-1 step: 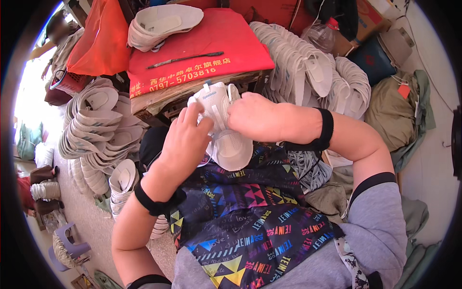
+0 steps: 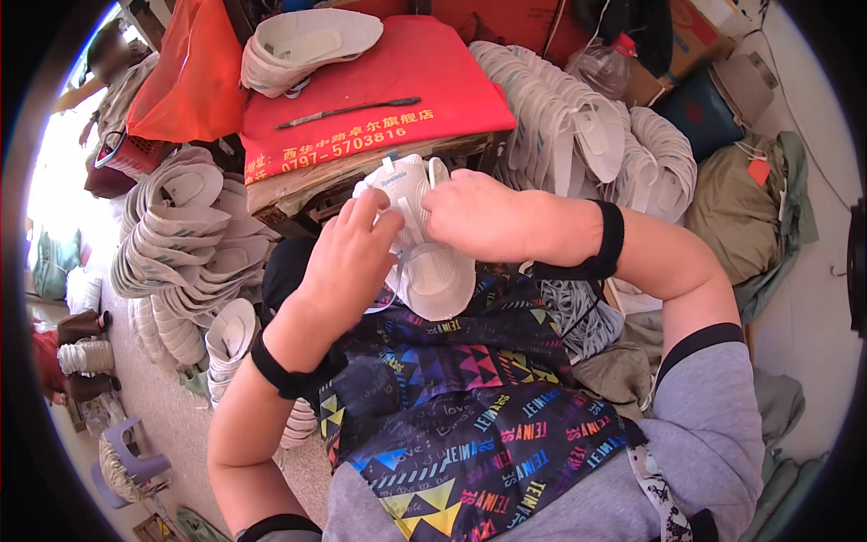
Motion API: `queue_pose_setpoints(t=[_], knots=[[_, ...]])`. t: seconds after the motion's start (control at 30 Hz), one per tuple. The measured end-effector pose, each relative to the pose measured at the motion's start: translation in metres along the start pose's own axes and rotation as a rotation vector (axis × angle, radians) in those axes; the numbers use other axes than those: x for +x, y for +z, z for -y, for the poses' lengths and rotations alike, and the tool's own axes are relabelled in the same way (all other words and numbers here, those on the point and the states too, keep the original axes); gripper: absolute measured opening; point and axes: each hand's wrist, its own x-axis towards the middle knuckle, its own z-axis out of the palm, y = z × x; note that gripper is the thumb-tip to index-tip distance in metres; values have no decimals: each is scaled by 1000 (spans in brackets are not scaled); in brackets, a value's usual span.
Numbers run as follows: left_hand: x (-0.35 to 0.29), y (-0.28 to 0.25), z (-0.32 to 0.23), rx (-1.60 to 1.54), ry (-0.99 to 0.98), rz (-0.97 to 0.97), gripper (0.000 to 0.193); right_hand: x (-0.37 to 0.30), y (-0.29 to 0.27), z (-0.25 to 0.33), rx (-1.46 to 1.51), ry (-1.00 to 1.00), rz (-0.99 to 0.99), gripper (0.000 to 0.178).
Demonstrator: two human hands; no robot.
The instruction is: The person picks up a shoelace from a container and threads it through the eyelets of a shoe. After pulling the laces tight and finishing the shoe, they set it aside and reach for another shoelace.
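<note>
A white shoe upper (image 2: 438, 280) with a mesh toe and a tongue lies in front of me, its toe toward my body. At its left edge, my left hand (image 2: 352, 253) has bent fingers closed against the upper. My right hand (image 2: 488, 217) is closed in a pinch over the right edge. Its fingertips are turned down, so what it grips is hidden. A thin pale lace hangs by the left side of the upper, below my left hand. Beneath the toe is my dark patterned apron (image 2: 452, 397).
Ahead stands a table with a red cover (image 2: 361, 113), bearing stacked uppers (image 2: 307, 50) and a thin dark tool (image 2: 348, 112). More stacked uppers lie left (image 2: 176, 226) and right (image 2: 551, 117). A bundle of grey laces (image 2: 578, 316) is by my right forearm. Another person is far left.
My right hand has risen very slightly at the upper's edge, and my left fingers have shifted a little. The shoe upper stays in place.
</note>
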Motion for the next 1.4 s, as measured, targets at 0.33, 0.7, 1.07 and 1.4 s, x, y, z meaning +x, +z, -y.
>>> queue_pose_setpoints(t=[0.33,0.7,1.07,1.4], knots=[[8,-8,20,-124,14,279,36,0,-4,-24,301,-83,-46,41],[-9,15,10,-57,-122,177,28,7,-1,-32,352,-110,5,40],[-1,8,12,87,-126,190,16,6,6,-34,465,-48,-52,37],[21,2,27,-420,-395,436,12,0,13,-31,495,-63,-136,36]])
